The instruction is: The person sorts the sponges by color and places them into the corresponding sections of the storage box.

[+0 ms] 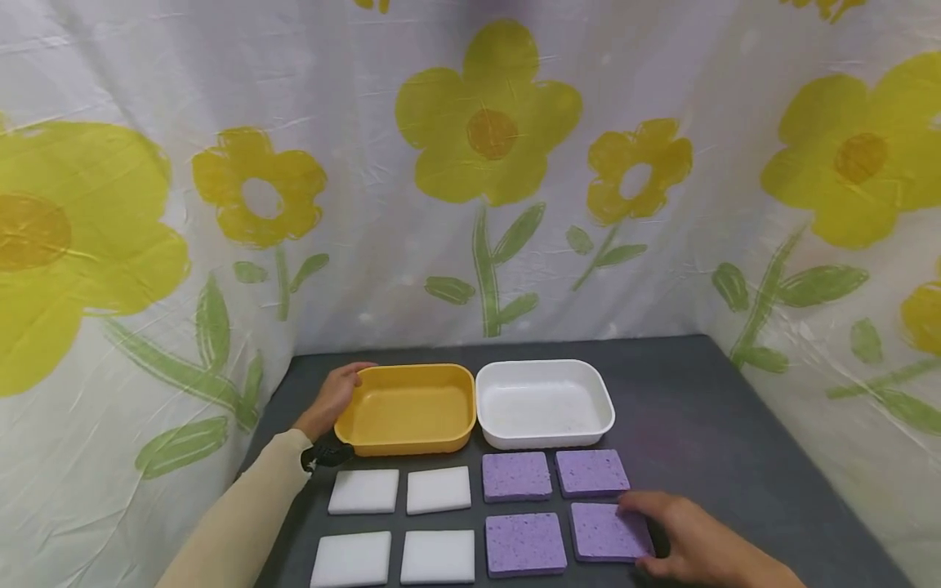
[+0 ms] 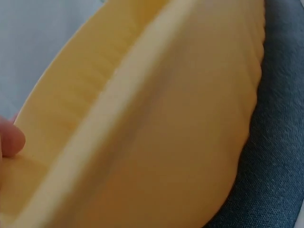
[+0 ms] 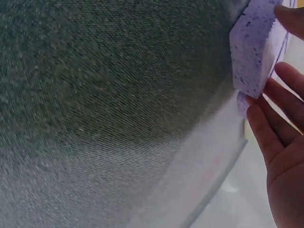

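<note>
My left hand (image 1: 336,398) grips the left rim of a yellow rectangular tray (image 1: 412,410) at its back corner. In the left wrist view, a fingertip (image 2: 10,138) lies against the yellow wall. My right hand (image 1: 694,539) is at the right edge of the front right purple sponge (image 1: 606,531), which lies on the table. Its fingers are at the sponge's back corner, with the thumb near the front one. In the right wrist view the thumb (image 3: 292,20) and the fingers span the speckled purple sponge (image 3: 254,52). Three more purple sponges (image 1: 516,476) lie beside it.
A white tray (image 1: 544,403) stands against the yellow one, on its right. Several white sponges (image 1: 439,557) lie in two rows at the front left. The dark table (image 1: 724,441) is bordered by flower-printed curtains (image 1: 367,204) at the back and sides.
</note>
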Available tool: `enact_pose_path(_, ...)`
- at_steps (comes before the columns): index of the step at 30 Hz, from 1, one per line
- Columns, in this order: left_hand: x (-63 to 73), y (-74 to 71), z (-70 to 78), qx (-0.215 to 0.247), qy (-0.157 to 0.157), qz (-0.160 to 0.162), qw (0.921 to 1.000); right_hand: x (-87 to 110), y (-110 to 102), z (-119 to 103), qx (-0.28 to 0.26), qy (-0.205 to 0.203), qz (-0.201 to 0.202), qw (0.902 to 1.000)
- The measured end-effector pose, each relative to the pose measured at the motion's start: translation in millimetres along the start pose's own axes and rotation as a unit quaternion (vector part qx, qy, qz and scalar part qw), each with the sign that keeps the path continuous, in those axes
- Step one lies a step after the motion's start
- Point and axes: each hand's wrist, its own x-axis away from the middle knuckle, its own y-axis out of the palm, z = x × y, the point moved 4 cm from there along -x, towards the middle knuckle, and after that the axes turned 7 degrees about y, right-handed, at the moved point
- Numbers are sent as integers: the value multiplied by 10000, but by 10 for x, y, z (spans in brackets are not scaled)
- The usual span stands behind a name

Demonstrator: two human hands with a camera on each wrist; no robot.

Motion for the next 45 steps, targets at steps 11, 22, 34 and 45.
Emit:
enact_pose_path(11,-8,36,-60,-625,393,185,9971,47,157,88,-57,453,-344,9984)
enact_pose_path(22,-56,55,-54,-841,462,205,9952,69,-90,38,-575,837,-726,9922)
enact_pose_path(34,-31,45,-48,-861,464,314,9947,-566,-810,-180,779,-177,819,9934)
enact_pose_path(45,-53,20,-79,-862,414,356,9948,-1604,-918,-323,826,97,101,9965)
